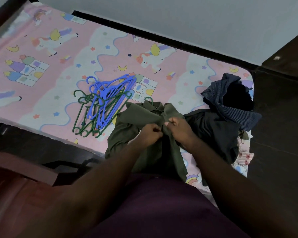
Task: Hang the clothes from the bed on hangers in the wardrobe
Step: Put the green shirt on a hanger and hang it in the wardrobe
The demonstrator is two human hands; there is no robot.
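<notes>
The olive green shirt (141, 114) lies flat on the near edge of the bed (41, 66), at the middle of the frame, with its collar towards the wall. A green hanger hook (150, 99) sticks out at the collar. I have both hands on the shirt's front, just below the collar. My left hand (150, 133) has its fingers curled and pinches the fabric on one side. My right hand (178, 127) pinches the other side, thumb on top, and the two nearly touch.

Just to the left of the shirt is a loose heap of blue hangers (108, 93) lying over green hangers (83, 117). To the right, touching the shirt, lies a black garment (213, 129), with a dark striped garment (230, 103) crumpled on top of it at the bed's right end. The sheet is pink, with unicorns, castles and stars.
</notes>
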